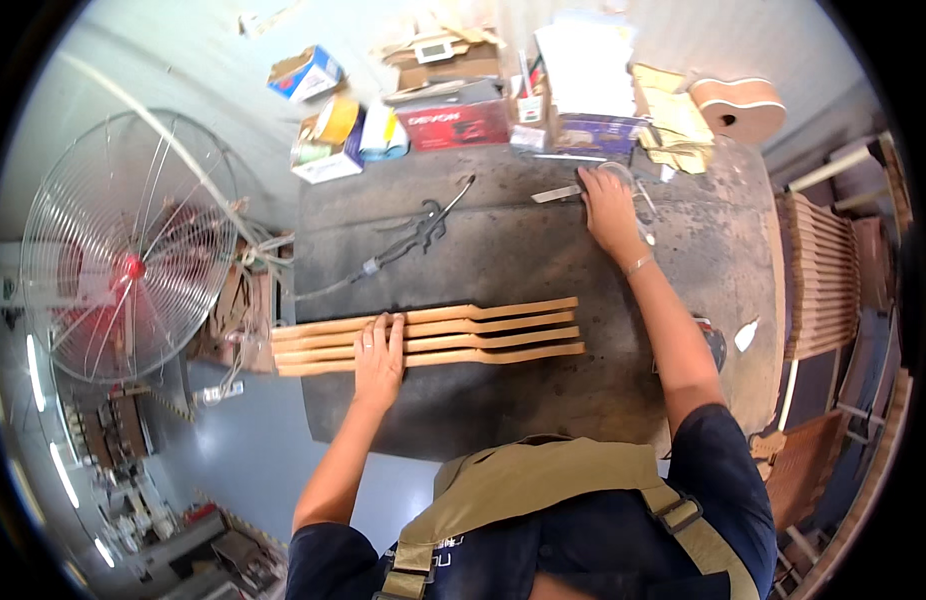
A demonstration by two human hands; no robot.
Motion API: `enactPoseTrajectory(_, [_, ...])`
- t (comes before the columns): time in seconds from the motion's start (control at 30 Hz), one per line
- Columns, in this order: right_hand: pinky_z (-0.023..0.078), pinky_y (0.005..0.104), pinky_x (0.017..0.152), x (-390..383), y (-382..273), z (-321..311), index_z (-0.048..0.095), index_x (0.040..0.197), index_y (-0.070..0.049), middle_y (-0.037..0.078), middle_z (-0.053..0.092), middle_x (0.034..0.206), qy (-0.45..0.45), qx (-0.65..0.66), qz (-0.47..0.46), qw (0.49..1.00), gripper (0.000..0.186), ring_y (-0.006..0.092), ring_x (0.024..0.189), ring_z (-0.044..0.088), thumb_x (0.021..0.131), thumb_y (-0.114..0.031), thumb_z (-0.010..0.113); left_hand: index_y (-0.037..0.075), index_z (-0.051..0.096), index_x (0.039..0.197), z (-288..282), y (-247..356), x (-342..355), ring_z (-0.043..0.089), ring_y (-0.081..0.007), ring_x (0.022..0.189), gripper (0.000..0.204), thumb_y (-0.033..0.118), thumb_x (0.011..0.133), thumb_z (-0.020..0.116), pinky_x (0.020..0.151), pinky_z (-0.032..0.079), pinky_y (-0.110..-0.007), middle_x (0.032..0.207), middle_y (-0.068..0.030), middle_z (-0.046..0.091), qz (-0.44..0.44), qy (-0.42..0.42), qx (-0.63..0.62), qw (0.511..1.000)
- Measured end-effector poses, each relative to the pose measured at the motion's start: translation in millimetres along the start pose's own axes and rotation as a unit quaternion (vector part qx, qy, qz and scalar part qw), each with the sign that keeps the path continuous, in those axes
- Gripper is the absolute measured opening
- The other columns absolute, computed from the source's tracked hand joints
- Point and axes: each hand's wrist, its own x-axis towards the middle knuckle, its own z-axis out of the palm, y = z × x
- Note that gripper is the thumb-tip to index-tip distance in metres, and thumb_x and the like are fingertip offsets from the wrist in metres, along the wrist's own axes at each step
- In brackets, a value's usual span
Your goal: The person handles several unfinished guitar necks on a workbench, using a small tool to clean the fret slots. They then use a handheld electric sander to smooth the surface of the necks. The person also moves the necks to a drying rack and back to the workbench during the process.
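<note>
Head view: left hand [380, 357] lies across four wooden bars [438, 343], fingers over top, grip unclear. Right hand [611, 212] well beyond bars, at thin metal strip [556, 194]; whether it's grasping, can't tell. Bars smooth, tan, kinked toward right, side by side on stained dark table [513, 250]. Small box [335, 168] holds yellow roll [337, 120].

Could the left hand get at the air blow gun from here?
Probably yes: the air blow gun lies just past the wooden guitar necks under the left hand, with only bare tabletop between.
</note>
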Motion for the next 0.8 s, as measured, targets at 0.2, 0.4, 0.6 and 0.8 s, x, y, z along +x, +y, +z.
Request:
enactPoseTrajectory(0.2, [0.046,0.0463,0.091,41.3,12.5,59.0,0.064,0.113,-0.011,0.009,0.063,0.108,-0.034,-0.133,-0.003,0.99,0.019,0.0274,0.111,0.061,0.095,-0.012,0.057,0.005,0.057,0.136,24.0,7.0,-33.1,0.055,-0.0345,0.117,0.049,0.004,0.088,0.064,0.102,0.045,-0.048,0.128,-0.0152,0.056,-0.023,0.0,-0.035,0.999])
enactPoseTrajectory(0.4, [0.044,0.0456,0.092,38.1,13.6,41.1,0.063,0.107,-0.011,0.009,0.064,0.105,-0.028,-0.135,-0.006,0.99,0.012,0.0282,0.111,0.06,0.098,-0.016,0.056,0.006,0.059,0.129,31.9,3.4,-32.1,0.056,-0.0357,0.118,0.043,0.003,0.086,0.064,0.102,0.045,-0.049,0.124,-0.0176,0.058,-0.006,-0.009,-0.048,0.999])
enactPoseTrajectory(0.6, [0.043,0.0487,0.102,27.4,7.9,12.3,0.063,0.118,-0.009,0.011,0.066,0.119,-0.043,-0.1,-0.022,0.994,0.022,0.0306,0.119,0.06,0.097,-0.016,0.061,0.007,0.068,0.114,22.1,27.1,-40.1,0.054,-0.0333,0.101,0.03,0.018,0.088,0.077,0.091,0.043,-0.05,0.103,-0.0121,0.053,-0.025,-0.033,-0.176,0.984])
enactPoseTrajectory(0.8, [0.045,0.0514,0.108,45.7,10.4,40.4,0.05,0.154,-0.01,0.011,0.056,0.153,-0.127,-0.116,-0.032,0.985,0.053,0.0321,0.135,0.055,0.101,-0.011,0.055,0.015,0.061,0.147,45.8,53.6,-83.7,0.049,-0.035,0.136,0.067,0.044,0.09,0.079,0.125,0.027,-0.058,0.135,-0.0189,0.053,-0.053,0.007,-0.196,0.979])
